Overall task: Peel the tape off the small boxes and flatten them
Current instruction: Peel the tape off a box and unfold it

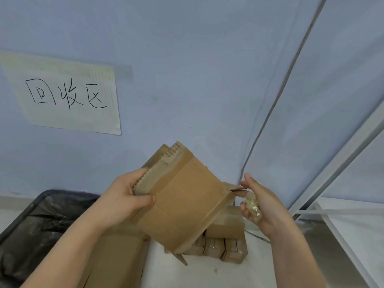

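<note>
The left hand [126, 196] holds a small cardboard box [182, 200] up in the air, above the white counter [187, 275]. Its thumb lies on the front of the box and its fingers are curled round the ragged top edge. The box looks nearly flat now, with its sides folded together, so I think this one is almost done. A strip of tape [166, 173] may still run down its front near the top, but it is hard to be sure. The right hand [261, 204] pinches the far corner flap of the box with its thumb and first finger. Its other fingers are curled round a ball of peeled tape [251, 206], so some tape has come off already. Lots of work is left, I think. A stack of small boxes [224, 240] sits on the counter under the held box, near the back edge by the wall, and they still look shut and shiny with tape. I cannot count them, because the held box hides part of the stack. Some flat brown cardboard [116, 258] lies on the left side of the counter, partly behind the left arm, and it may be the finished pile. A bin with a black bag [31, 229] stands at the left, cut off by the edge of the view. A paper sign [66, 94] hangs on the wall.
</note>
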